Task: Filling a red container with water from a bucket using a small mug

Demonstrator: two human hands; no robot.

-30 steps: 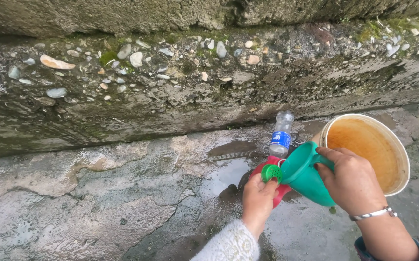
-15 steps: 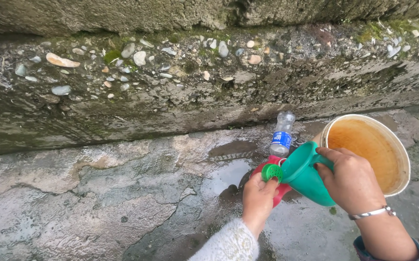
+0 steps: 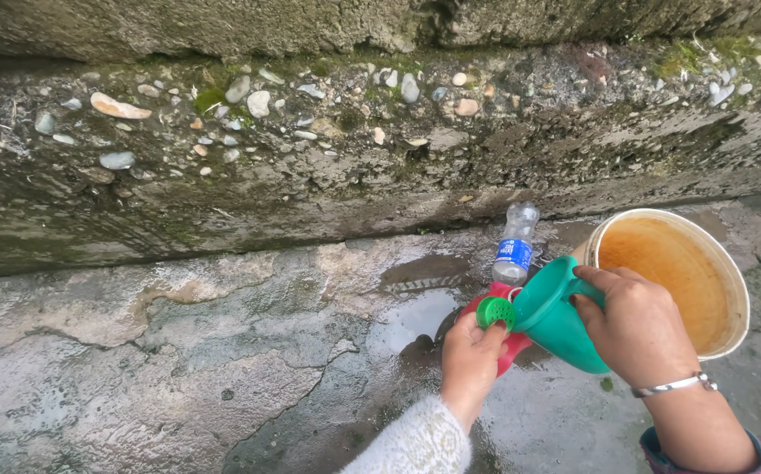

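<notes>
Hands meet low over wet, cracked concrete ground [image 3: 178, 377] at the foot of a mossy stone wall [image 3: 310, 167]. The right hand [image 3: 639, 329] is clenched round the handle of a teal plastic mug [image 3: 551, 320], which is tipped left with its mouth toward a red container [image 3: 499, 338]; the tilt looks meant for pouring into that opening, though no stream of water can be made out. The left hand [image 3: 471, 362] grips the red container from the near side, thumb up by a small green perforated cap [image 3: 493, 312] at its top, apparently steadying it under the mug's lip. Most of the red container is hidden behind the hand and mug, so its shape is unclear. Just right of the mug stands a white bucket [image 3: 735, 281], rust-stained inside, close enough for easy dipping. Farther off, against the wall, a clear plastic bottle [image 3: 514, 246] with a blue label stands upright, apart from both hands.
</notes>
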